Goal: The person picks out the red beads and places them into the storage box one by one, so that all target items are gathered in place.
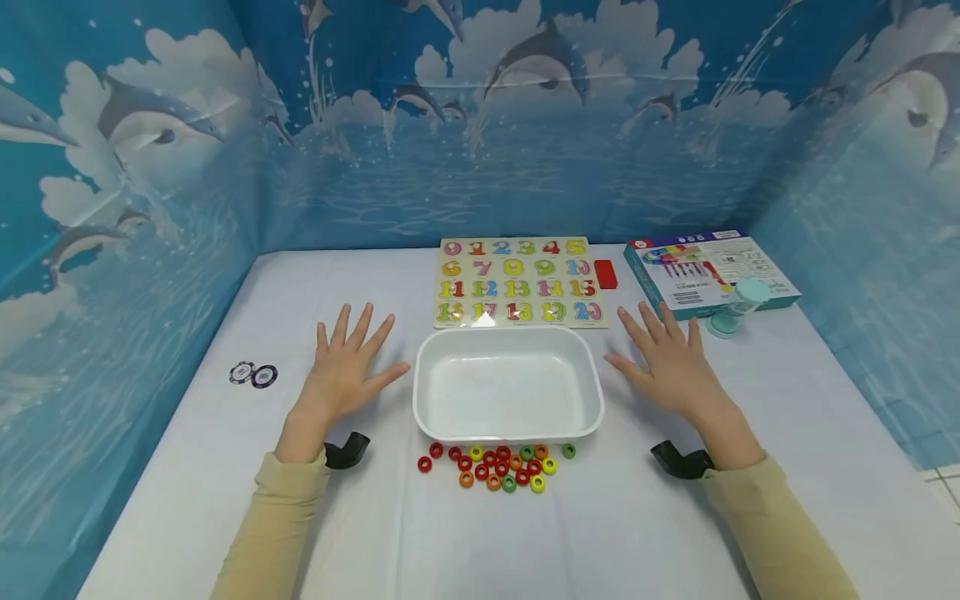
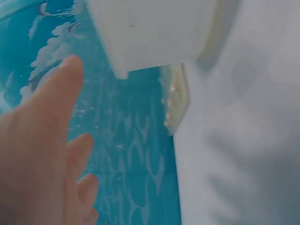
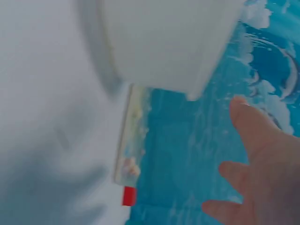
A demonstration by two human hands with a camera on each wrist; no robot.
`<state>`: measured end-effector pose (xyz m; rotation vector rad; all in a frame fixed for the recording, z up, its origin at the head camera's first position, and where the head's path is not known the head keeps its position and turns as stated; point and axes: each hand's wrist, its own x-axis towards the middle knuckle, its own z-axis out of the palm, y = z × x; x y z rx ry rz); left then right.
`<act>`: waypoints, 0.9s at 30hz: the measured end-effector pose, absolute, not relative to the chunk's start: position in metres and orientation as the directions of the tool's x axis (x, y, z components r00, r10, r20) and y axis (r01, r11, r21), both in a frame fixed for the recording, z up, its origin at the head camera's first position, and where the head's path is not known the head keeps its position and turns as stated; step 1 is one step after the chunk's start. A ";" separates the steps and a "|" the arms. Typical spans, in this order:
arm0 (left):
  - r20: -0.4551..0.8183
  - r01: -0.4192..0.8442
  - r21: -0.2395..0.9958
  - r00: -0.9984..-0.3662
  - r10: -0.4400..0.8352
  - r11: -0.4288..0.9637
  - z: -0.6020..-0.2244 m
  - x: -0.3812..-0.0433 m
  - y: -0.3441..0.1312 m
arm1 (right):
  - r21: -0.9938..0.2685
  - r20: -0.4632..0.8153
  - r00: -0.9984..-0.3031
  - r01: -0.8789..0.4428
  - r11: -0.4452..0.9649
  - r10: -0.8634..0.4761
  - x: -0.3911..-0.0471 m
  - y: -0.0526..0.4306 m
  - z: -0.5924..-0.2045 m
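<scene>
A white rectangular tray sits in the middle of the table, its inside bare. My left hand is to its left, palm down with fingers spread, holding nothing. On the other side my right hand is spread the same way, thumb toward the tray's rim. Along the tray's near side lie several small rings in red, orange, yellow and green. In the left wrist view the tray's outer wall shows beyond the thumb; the right wrist view has the same tray from the other side.
Behind the tray lies a number puzzle board, with a red block at its right edge. A flat box and a pale green hourglass-like item are at the back right. Two round chips lie on the left. A dolphin-print curtain encloses the table.
</scene>
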<state>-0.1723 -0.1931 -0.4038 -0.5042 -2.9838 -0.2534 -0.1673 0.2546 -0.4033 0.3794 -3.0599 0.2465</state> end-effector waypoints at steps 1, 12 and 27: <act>0.156 0.353 0.207 -0.933 0.325 0.913 -0.400 -0.170 -0.193 | -0.185 0.087 -0.968 -0.249 0.951 -0.236 -0.166 0.253 -0.399; 0.463 0.521 0.822 -0.846 0.263 0.230 -0.372 -0.131 -0.171 | -0.680 0.487 -0.851 -0.509 0.528 -0.195 -0.102 0.201 -0.358; 0.332 0.277 0.942 -0.854 0.400 -0.190 -0.456 -0.133 -0.162 | -0.864 0.250 -0.806 -0.436 0.251 -0.537 -0.072 0.169 -0.428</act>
